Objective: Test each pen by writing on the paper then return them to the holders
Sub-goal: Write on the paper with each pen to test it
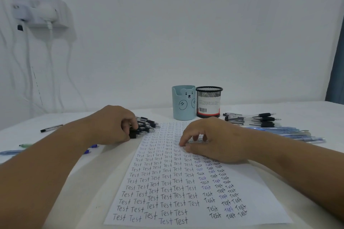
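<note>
Your left hand (119, 124) grips a bundle of black pens (147, 126) at the paper's (167, 182) upper left corner, long axes running left-right, tips pointing right, while your right hand (210, 139) rests on the paper, fingers relaxed, holding nothing.

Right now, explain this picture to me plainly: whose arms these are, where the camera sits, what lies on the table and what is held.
There is no machine here. A person wears a camera on the head, looking down at their own arms. The left hand grips a bundle of black pens. The right hand rests on the paper, fingers loosely bent, holding nothing. The paper is covered with the word "Test". Behind it stand a blue bear holder and a black mesh holder, both apparently without pens. Loose pens lie to the right, and a few more to the left.
</note>
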The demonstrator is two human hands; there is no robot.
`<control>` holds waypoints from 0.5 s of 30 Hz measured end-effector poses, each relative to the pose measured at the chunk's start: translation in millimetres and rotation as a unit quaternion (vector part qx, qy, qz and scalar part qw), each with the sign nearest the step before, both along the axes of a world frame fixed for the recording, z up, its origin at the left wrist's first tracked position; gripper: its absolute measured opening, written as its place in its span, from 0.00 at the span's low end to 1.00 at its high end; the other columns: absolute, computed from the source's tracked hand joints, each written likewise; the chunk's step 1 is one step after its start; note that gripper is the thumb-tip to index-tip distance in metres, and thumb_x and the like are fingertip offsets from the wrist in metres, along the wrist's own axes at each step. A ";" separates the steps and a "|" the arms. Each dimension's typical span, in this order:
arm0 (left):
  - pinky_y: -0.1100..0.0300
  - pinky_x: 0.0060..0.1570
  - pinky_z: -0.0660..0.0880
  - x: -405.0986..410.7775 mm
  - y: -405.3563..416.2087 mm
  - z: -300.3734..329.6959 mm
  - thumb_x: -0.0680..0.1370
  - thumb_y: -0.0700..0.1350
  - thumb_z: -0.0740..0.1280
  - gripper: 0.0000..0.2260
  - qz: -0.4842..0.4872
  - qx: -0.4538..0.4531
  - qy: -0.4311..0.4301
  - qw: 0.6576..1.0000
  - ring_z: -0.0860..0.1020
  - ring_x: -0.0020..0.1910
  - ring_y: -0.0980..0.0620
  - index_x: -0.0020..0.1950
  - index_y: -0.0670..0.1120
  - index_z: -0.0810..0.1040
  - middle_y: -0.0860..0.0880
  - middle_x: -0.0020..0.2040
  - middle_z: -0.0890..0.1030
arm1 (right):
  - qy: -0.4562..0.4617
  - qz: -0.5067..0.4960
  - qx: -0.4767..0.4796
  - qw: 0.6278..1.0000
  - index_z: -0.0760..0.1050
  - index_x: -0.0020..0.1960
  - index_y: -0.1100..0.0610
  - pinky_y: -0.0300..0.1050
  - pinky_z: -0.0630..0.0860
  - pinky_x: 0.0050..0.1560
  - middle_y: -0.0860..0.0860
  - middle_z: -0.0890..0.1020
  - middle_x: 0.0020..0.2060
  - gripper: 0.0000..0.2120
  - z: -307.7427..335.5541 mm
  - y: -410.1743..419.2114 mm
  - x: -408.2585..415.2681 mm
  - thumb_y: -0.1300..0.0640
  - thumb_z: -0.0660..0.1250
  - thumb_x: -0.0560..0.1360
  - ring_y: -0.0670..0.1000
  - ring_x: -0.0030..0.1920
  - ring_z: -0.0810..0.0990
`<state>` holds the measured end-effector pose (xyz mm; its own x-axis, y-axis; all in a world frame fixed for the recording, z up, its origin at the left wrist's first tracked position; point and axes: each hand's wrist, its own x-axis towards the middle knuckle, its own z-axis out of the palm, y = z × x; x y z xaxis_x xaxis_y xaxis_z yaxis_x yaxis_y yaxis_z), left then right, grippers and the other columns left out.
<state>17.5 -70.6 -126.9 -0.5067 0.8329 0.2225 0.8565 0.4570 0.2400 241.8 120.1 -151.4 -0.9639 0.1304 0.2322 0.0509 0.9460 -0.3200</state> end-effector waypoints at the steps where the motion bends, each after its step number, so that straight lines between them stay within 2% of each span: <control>1: 0.70 0.43 0.74 1.5 0.8 -0.2 0.73 0.39 0.74 0.12 -0.005 -0.005 0.001 1.000 0.80 0.44 0.58 0.45 0.58 0.83 0.57 0.37 0.83 | 0.001 0.000 -0.002 1.000 0.82 0.55 0.41 0.34 0.73 0.53 0.35 0.81 0.51 0.07 -0.3 0.3 0.3 0.46 0.68 0.79 0.38 0.54 0.76; 5: 0.63 0.42 0.78 5.7 4.0 -0.8 0.72 0.45 0.77 0.05 -0.022 0.012 0.003 1.000 0.80 0.39 0.60 0.38 0.54 0.85 0.57 0.37 0.84 | 0.000 -0.001 -0.006 1.000 0.82 0.55 0.41 0.33 0.73 0.52 0.35 0.81 0.51 0.07 0.1 -0.2 0.4 0.46 0.68 0.79 0.37 0.54 0.76; 9: 0.71 0.34 0.73 6.9 5.6 -4.9 0.74 0.43 0.76 0.07 -0.031 0.022 -0.002 0.999 0.78 0.30 0.62 0.39 0.52 0.83 0.53 0.35 0.83 | -0.001 -0.001 -0.004 1.000 0.82 0.55 0.41 0.34 0.73 0.53 0.35 0.81 0.51 0.07 0.7 -0.6 -0.5 0.46 0.68 0.79 0.38 0.54 0.76; 11: 0.72 0.34 0.72 5.3 6.7 -6.6 0.74 0.42 0.76 0.07 -0.031 0.025 0.004 0.999 0.78 0.31 0.62 0.39 0.53 0.83 0.53 0.36 0.83 | -0.004 -0.002 -0.001 1.000 0.82 0.56 0.41 0.33 0.73 0.53 0.35 0.81 0.52 0.07 1.1 -1.0 -0.1 0.46 0.68 0.79 0.38 0.54 0.76; 13: 0.73 0.37 0.71 5.0 8.2 -7.7 0.75 0.43 0.76 0.09 -0.031 0.034 0.019 0.999 0.78 0.36 0.61 0.38 0.54 0.82 0.55 0.39 0.82 | -0.004 -0.002 0.003 1.000 0.82 0.56 0.42 0.32 0.72 0.52 0.35 0.81 0.52 0.08 1.5 -0.9 0.4 0.46 0.68 0.79 0.38 0.54 0.76; 15: 0.73 0.38 0.70 8.1 10.4 -7.2 0.77 0.43 0.74 0.09 -0.029 0.079 0.022 0.996 0.77 0.38 0.61 0.39 0.54 0.81 0.57 0.40 0.81 | -0.002 -0.002 0.006 1.000 0.82 0.56 0.42 0.32 0.72 0.51 0.35 0.81 0.52 0.08 1.4 -1.4 0.7 0.46 0.68 0.79 0.38 0.53 0.76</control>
